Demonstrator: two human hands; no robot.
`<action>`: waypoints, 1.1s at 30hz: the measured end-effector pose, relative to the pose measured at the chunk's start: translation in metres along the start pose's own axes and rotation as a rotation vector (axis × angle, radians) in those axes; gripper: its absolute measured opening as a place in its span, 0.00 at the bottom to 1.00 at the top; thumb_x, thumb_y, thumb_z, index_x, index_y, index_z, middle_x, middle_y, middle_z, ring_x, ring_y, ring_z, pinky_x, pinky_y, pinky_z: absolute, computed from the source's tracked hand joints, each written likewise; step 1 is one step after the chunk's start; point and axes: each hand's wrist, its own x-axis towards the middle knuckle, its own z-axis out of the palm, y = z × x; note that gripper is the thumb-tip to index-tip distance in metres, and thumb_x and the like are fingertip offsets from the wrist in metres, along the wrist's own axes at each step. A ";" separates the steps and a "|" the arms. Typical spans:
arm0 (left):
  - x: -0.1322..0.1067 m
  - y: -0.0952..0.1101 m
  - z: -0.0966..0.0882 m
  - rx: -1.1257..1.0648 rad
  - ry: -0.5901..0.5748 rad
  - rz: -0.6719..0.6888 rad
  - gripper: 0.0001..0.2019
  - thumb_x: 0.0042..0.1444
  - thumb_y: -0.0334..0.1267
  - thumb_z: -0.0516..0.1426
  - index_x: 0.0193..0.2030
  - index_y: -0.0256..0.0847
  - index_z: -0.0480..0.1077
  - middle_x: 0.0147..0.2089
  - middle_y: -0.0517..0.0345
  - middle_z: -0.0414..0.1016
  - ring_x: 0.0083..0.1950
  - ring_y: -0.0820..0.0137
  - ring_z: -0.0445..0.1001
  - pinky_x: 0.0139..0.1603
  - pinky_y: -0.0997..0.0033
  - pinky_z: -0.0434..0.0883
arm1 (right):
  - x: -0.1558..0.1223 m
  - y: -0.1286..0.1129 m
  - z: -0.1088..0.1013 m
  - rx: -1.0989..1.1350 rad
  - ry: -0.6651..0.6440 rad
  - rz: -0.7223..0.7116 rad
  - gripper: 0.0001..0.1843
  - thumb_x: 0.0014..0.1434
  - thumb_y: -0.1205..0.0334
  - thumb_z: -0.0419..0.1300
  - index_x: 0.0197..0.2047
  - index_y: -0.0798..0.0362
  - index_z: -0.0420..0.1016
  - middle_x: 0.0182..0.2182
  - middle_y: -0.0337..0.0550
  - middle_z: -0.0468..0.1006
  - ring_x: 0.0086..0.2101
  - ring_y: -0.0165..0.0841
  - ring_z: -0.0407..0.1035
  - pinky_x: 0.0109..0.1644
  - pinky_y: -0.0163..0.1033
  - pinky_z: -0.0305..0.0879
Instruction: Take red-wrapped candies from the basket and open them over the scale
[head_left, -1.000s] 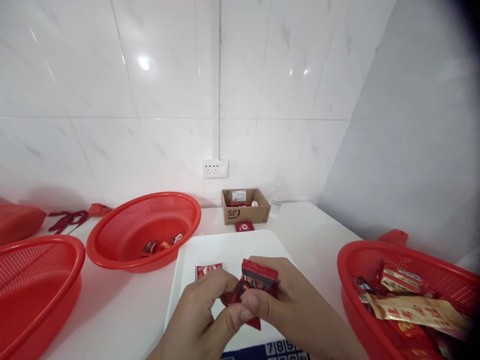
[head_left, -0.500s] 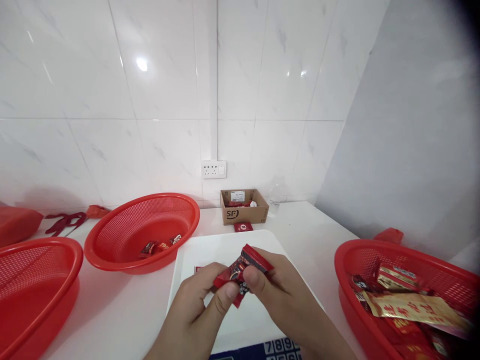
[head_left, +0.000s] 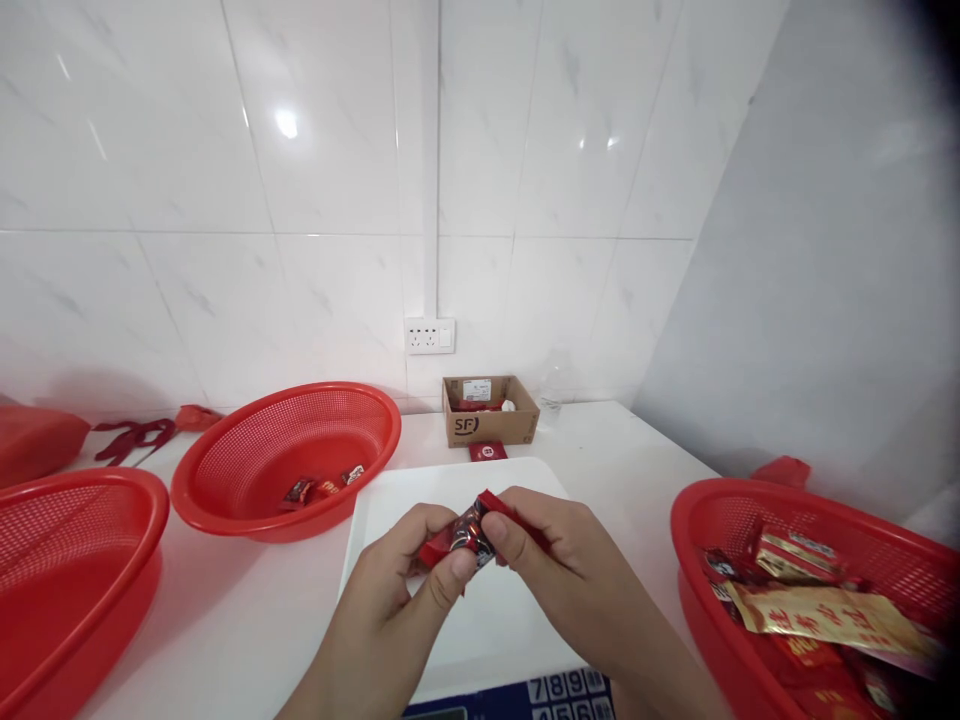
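Observation:
My left hand (head_left: pixel 412 590) and my right hand (head_left: pixel 551 570) meet above a white weighing tray (head_left: pixel 517 635). Between them is a small shiny candy packet (head_left: pixel 472 530), dark brown in the middle. Thumbs and fingers of both hands pinch it. Red wrapper shows on either side, partly covered by the fingers, so I cannot tell whether it is one packet or more. Below the hands is the scale's blue keypad (head_left: pixel 559 697), with number keys.
A red basket (head_left: pixel 285 400) at the back left holds a few packets. Another red basket (head_left: pixel 82 590) stands nearer left. The right red basket (head_left: pixel 694 540) contains several packets and a gold sachet (head_left: pixel 832 613). A cardboard box (head_left: pixel 495 428) and a red packet (head_left: pixel 487 452) lie behind the tray.
The packet has turned in my fingers, and its dark middle now faces up more. My hands are slightly further apart. The view has shifted slightly.

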 end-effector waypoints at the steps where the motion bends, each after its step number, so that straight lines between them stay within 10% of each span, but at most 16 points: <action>1: 0.000 0.000 -0.001 0.005 0.006 -0.002 0.16 0.63 0.54 0.53 0.38 0.43 0.68 0.34 0.60 0.67 0.38 0.67 0.64 0.38 0.69 0.62 | 0.000 0.000 -0.001 -0.013 0.013 0.011 0.19 0.68 0.54 0.51 0.27 0.52 0.67 0.23 0.36 0.71 0.26 0.30 0.65 0.29 0.33 0.59; 9: 0.008 -0.006 -0.004 0.417 -0.015 -0.056 0.11 0.64 0.46 0.52 0.33 0.43 0.67 0.31 0.60 0.69 0.33 0.65 0.65 0.32 0.70 0.59 | -0.001 0.008 -0.006 -0.096 0.366 0.028 0.17 0.67 0.54 0.53 0.55 0.47 0.71 0.35 0.41 0.76 0.33 0.35 0.70 0.42 0.41 0.69; 16: 0.019 -0.022 0.002 0.669 -0.062 -0.043 0.08 0.58 0.37 0.55 0.30 0.43 0.73 0.33 0.56 0.76 0.35 0.60 0.72 0.33 0.68 0.62 | -0.002 0.003 -0.002 0.080 0.201 0.150 0.22 0.66 0.57 0.54 0.63 0.44 0.66 0.39 0.40 0.78 0.30 0.31 0.72 0.33 0.37 0.72; 21: 0.019 -0.023 -0.001 0.711 0.072 0.002 0.13 0.63 0.39 0.51 0.49 0.39 0.73 0.48 0.45 0.74 0.50 0.51 0.69 0.46 0.56 0.65 | -0.006 0.008 -0.005 -0.014 0.030 0.071 0.28 0.70 0.61 0.47 0.71 0.41 0.51 0.52 0.46 0.76 0.40 0.35 0.73 0.49 0.48 0.71; 26: 0.007 -0.006 -0.003 0.230 0.028 0.132 0.14 0.68 0.46 0.49 0.41 0.43 0.72 0.39 0.55 0.74 0.42 0.63 0.72 0.44 0.63 0.68 | -0.010 0.013 -0.001 0.106 -0.162 -0.031 0.35 0.70 0.64 0.49 0.71 0.25 0.40 0.67 0.40 0.59 0.39 0.30 0.73 0.50 0.46 0.71; 33: 0.003 -0.001 0.001 -0.312 -0.027 0.080 0.10 0.65 0.41 0.56 0.32 0.41 0.69 0.30 0.61 0.71 0.32 0.70 0.71 0.36 0.68 0.70 | -0.012 0.009 0.009 0.324 -0.221 0.071 0.38 0.68 0.60 0.57 0.69 0.20 0.41 0.66 0.38 0.61 0.35 0.27 0.74 0.44 0.42 0.72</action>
